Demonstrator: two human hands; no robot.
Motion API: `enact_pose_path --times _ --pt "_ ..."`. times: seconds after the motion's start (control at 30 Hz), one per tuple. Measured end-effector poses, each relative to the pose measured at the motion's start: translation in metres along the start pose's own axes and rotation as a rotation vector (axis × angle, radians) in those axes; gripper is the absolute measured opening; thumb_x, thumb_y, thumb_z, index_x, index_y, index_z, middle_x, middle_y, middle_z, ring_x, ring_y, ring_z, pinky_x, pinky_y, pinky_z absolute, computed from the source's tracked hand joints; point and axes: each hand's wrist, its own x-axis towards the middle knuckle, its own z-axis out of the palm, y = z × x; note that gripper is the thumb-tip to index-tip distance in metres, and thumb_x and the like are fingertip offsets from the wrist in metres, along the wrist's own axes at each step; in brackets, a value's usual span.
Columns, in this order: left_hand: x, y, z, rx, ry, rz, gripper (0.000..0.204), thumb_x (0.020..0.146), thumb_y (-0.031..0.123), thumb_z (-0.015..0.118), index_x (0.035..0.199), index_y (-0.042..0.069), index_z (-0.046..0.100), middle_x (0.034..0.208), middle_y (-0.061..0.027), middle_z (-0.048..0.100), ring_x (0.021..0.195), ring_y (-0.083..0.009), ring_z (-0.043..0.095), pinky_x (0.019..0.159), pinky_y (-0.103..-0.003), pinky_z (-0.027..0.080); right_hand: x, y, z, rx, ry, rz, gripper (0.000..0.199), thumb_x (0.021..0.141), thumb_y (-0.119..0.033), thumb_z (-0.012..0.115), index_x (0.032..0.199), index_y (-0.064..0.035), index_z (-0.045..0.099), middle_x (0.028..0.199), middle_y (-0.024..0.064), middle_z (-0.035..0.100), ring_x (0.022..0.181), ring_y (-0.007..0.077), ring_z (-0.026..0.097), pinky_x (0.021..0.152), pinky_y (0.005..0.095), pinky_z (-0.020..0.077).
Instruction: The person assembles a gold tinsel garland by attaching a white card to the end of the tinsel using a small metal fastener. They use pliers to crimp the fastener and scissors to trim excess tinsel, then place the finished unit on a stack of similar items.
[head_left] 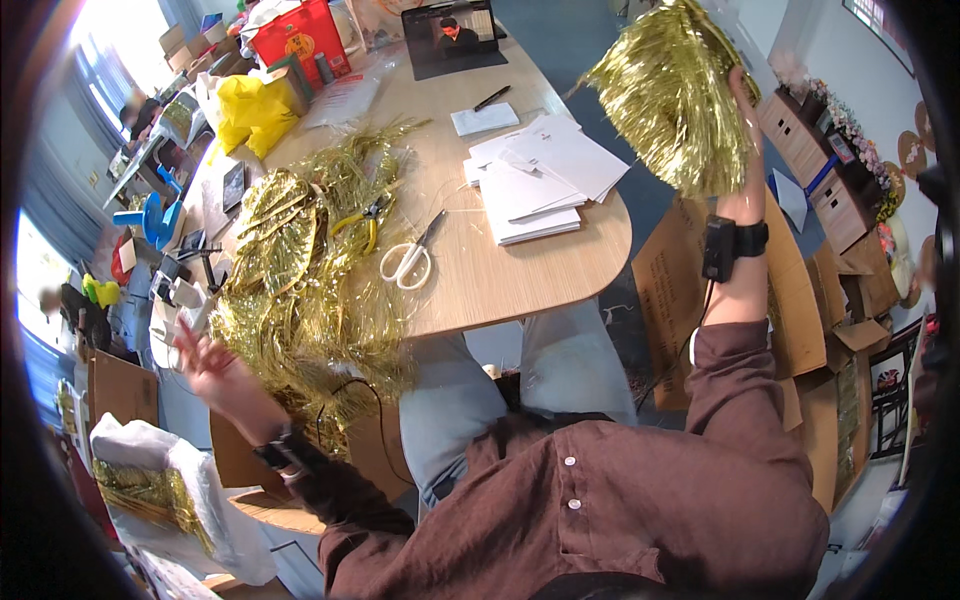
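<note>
Raised at the upper right, my right hand (744, 125) is closed on a gold tinsel pom-pom (675, 105), whose shiny strands hang beside the wrist. My left hand (217, 375) is off the table's left edge, empty, with its fingers apart. Nearest to it lies a large loose heap of gold tinsel (285, 270), spilling over the table's front edge. Yellow-handled pliers (368, 228) rest on this heap. Just right of them are white-handled scissors (408, 262), blades pointing away from me.
On the wooden table (480, 305) are a stack of white cards (540, 180), a pen (492, 97), a phone (233, 187), a yellow plastic bag (255, 112), a red bag (300, 45) and a tablet (455, 38). Open cardboard boxes (680, 270) stand at my right.
</note>
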Motion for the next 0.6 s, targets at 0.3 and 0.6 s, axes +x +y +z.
enact_pose_path --times 0.3,0.6 --pt "-0.181 -0.134 0.160 0.440 -0.846 -0.488 0.071 0.101 0.037 0.060 0.154 0.002 0.029 0.148 -0.0108 0.046 0.073 -0.0071 0.056 0.064 -0.023 0.050 -0.043 -0.016 0.091 0.022 -0.150 0.164 0.047 0.096 -0.040 0.068 0.127 -0.0051 0.060 0.115 0.0071 0.068 0.096 0.0168 0.069 0.081 0.0322 0.0580" --pt "-0.161 -0.093 0.108 0.371 -0.696 -0.669 0.024 0.103 0.022 0.055 0.097 0.006 0.072 0.066 0.0060 0.054 0.055 -0.0016 0.045 0.049 -0.022 0.036 -0.034 -0.035 0.058 0.064 0.043 0.054 0.056 0.098 -0.047 0.062 0.129 -0.0003 0.058 0.114 0.0107 0.069 0.093 0.0212 0.070 0.078 0.0364 0.0590"
